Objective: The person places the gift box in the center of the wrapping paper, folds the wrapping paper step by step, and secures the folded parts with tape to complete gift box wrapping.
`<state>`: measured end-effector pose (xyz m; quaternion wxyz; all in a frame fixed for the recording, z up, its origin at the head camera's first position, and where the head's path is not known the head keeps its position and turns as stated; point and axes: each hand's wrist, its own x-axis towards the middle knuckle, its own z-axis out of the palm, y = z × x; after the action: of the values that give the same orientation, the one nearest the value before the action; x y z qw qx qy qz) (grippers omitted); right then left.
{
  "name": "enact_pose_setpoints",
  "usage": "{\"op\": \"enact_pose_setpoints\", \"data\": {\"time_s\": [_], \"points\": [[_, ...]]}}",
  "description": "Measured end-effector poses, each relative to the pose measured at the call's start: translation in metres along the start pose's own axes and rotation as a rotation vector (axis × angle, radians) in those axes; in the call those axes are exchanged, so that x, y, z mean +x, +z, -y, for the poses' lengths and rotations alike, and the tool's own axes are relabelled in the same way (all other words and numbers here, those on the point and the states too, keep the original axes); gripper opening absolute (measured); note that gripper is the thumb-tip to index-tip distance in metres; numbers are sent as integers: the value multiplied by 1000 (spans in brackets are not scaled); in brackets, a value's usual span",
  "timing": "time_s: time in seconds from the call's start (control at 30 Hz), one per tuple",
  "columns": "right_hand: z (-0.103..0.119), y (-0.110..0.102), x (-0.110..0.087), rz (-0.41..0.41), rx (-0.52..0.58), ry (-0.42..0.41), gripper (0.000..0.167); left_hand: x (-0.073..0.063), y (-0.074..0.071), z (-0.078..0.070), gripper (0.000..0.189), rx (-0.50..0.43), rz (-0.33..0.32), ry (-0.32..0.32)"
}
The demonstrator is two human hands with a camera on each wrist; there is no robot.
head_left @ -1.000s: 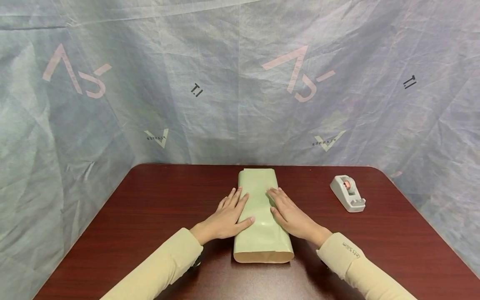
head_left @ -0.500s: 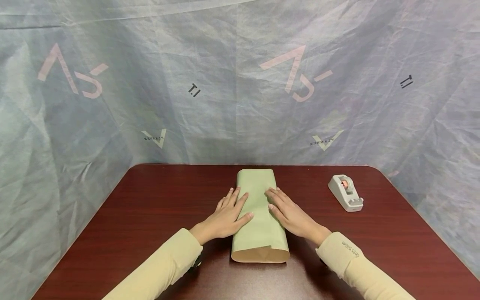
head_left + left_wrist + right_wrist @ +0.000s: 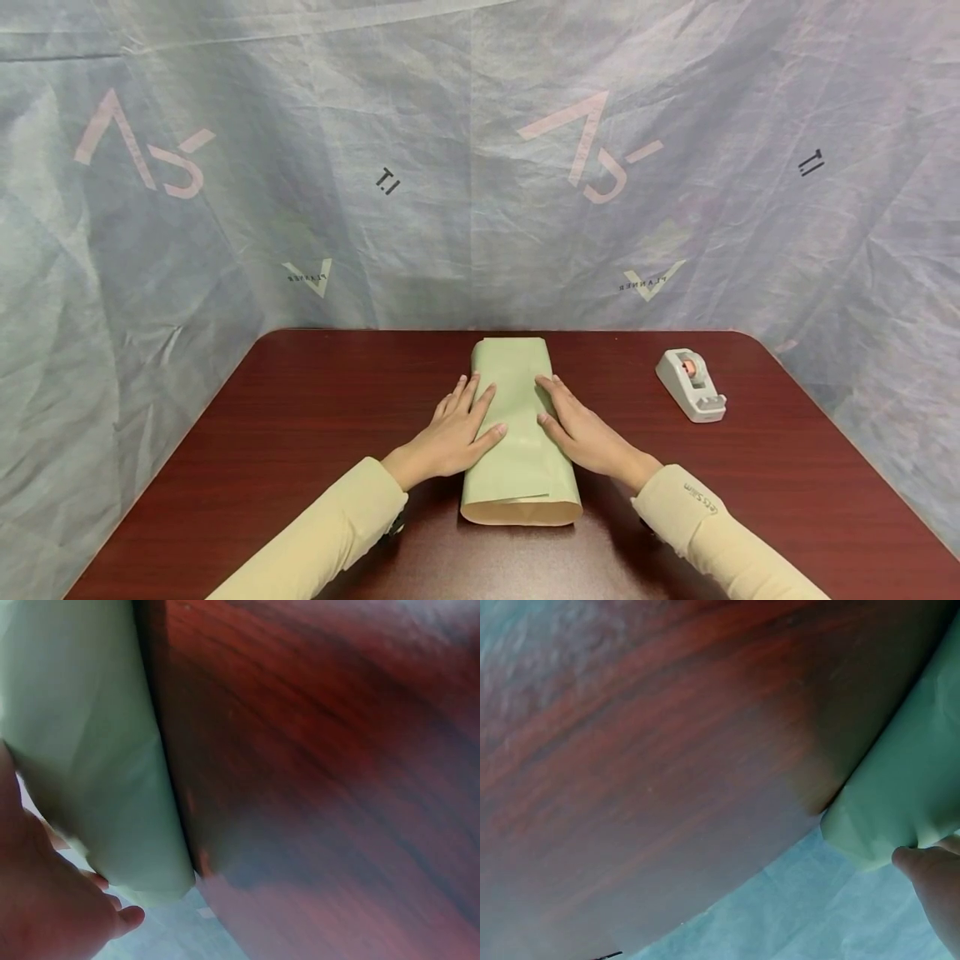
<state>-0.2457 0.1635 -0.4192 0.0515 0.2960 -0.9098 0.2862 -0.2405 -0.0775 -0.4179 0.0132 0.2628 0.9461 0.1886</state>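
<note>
A pale green paper [image 3: 513, 450], folded into a flattened tube, lies lengthwise on the table in the head view. Its near end gapes and shows a tan inside. One paper edge overlaps along the top, close to the right side. My left hand [image 3: 447, 435] rests on the tube's left side with fingers spread and straight. On the right side my right hand [image 3: 592, 435] touches the paper with extended fingers, thumb at the overlapping edge. In the left wrist view the paper's side [image 3: 97, 750] bulges beside the hand; the right wrist view shows its far corner [image 3: 885, 802].
A white tape dispenser [image 3: 692, 386] stands at the right of the dark red wooden table [image 3: 337, 383]. Grey printed fabric [image 3: 435, 242] hangs behind the table and along both sides.
The near end of the paper tube bulged open and its top flap slid left, then slightly back right. My right fingers have shifted slightly right. The left hand stays nearly still.
</note>
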Motion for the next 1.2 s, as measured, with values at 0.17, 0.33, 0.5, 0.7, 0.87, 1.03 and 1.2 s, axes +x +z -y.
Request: {"op": "enact_pose_setpoints", "data": {"time_s": [0.17,0.33,0.5,0.7,0.87,1.03,1.2], "points": [[2,0,0,0,22,5,53,0,1,-2,71,4,-5,-2],[2,0,1,1,-7,-11,49,1,3,-1,69,-59,1,-7],[1,0,1,7,-48,-17,50,6,5,3,64,-196,-37,-13],[0,2,2,16,-59,-4,52,21,11,11,68,-387,-110,-80],[0,0,1,9,-50,-13,51,37,15,15,68,-511,-128,-179],[0,-2,1,3,-35,-32,49,43,15,9,67,-652,-127,-250],[0,-3,1,14,-23,-34,50,44,14,3,66,-816,-158,-312]]}}
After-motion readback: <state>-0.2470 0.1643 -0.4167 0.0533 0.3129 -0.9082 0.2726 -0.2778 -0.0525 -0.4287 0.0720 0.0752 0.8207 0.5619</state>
